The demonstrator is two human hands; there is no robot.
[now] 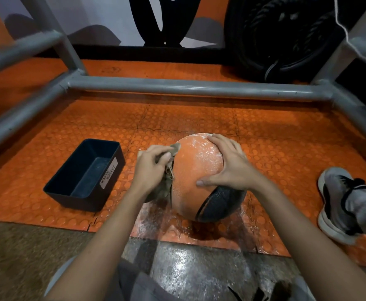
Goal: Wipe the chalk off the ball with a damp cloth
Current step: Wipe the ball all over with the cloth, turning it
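An orange and black ball (pixel 196 161) sits on the orange studded floor mat, its upper surface speckled with white chalk. My left hand (pixel 150 165) grips a crumpled grey-brown cloth (pixel 167 185) and presses it against the ball's left side; one corner of the cloth pokes out above my fingers. My right hand (pixel 227 164) lies spread over the ball's top right, fingers straight, thumb pointing left across the orange panel. The ball's lower right panel is black.
A black bin (pixel 84 175) labelled "waste basket" stands just left of the ball. A grey tubular metal frame (pixel 177 88) crosses behind and along both sides. My grey shoe (pixel 338 203) rests at right. White chalk dust covers the mat (pixel 153 222) below the ball.
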